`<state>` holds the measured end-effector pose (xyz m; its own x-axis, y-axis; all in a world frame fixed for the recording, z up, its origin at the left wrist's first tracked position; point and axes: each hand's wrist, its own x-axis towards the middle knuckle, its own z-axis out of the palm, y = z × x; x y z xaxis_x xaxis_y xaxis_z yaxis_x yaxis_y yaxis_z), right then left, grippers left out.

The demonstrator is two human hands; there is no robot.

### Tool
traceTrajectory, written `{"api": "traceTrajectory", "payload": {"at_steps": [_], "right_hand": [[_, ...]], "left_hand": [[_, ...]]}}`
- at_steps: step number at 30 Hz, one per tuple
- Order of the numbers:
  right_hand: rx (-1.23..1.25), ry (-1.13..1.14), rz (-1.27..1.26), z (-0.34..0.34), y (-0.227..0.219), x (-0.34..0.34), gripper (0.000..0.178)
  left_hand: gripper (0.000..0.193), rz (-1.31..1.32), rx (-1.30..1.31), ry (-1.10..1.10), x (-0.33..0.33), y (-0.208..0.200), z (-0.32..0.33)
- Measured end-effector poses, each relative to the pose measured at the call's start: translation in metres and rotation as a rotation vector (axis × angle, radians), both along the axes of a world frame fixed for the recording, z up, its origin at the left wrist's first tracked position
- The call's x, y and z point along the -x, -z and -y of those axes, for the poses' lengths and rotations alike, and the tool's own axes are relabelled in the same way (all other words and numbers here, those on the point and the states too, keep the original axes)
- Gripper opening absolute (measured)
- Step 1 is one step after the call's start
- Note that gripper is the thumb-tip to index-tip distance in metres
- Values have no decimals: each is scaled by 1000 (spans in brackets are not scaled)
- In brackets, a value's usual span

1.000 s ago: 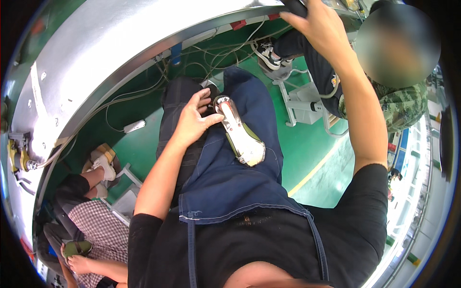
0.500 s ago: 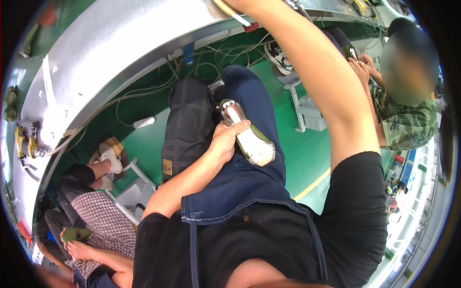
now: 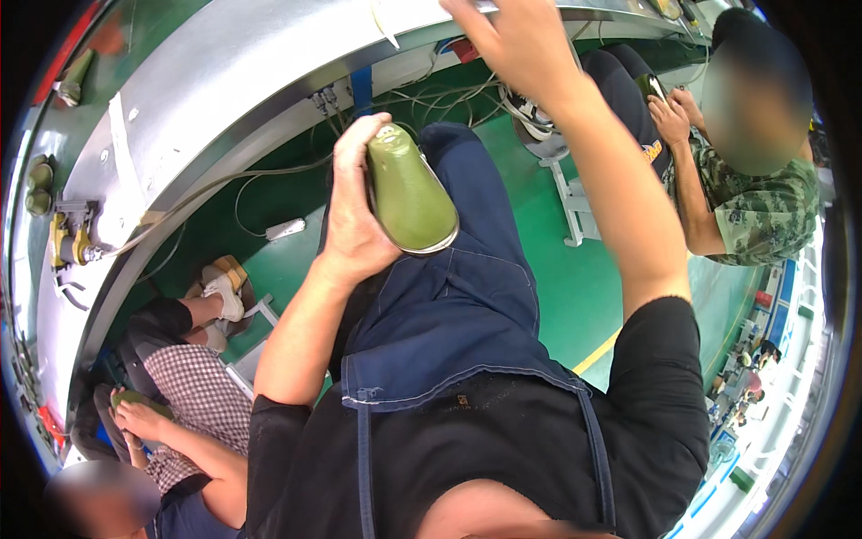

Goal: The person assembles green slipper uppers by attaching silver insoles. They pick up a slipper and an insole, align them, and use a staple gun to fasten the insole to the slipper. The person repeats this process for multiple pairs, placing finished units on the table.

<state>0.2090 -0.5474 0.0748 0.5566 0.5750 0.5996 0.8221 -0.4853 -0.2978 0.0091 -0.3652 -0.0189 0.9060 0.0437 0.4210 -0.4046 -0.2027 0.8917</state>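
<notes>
My left hand (image 3: 357, 211) is wrapped around a green shoe upper stretched on a last (image 3: 409, 193), held above my lap. Its smooth green side faces up, with the narrow end pointing away from me and a pale rim at the broad near end. My right hand (image 3: 525, 45) is raised over the edge of the metal bench, slightly blurred, its fingers apart and nothing visible in them. On the bench to its left lies a thin, pale, pointed tool (image 3: 385, 25), not touched by the hand.
The curved metal bench (image 3: 206, 99) runs along the far side, with cables beneath it. A yellow-and-black clamp-like tool (image 3: 70, 241) sits at its left end. One co-worker sits at lower left, another in a camouflage shirt (image 3: 750, 216) at right, both handling green pieces.
My left hand has lifted the shoe upper and turned it from its pale underside to its green side. My right hand has let go of the pale tool and drawn back from the bench.
</notes>
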Motion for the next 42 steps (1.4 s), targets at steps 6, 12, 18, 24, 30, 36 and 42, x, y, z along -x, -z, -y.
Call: {"api": "traceTrajectory", "payload": {"at_steps": [6,12,18,24,30,36,42], "right_hand": [[-313,-397,-312,29,-6,147,42],[-411,-403,-459,42,7,173,41],[-407,-335,-588,45,24,201,32],[-334,-258,-741,58,39,205,25],[-508,-282,-1320,44,81,185,72],[-467,-276,-1337,48,93,185,74],[-380,-304,-1112,49,91,194,65]], "left_hand": [[111,302,-278,-98,-3,-15,-20],[115,153,-89,109,8,-22,-3],[124,-104,79,215,31,-13,16],[116,-419,207,354,49,-4,19],[114,-890,603,460,48,14,24],[95,-942,945,378,47,30,26],[96,-799,698,321,62,33,40]]}}
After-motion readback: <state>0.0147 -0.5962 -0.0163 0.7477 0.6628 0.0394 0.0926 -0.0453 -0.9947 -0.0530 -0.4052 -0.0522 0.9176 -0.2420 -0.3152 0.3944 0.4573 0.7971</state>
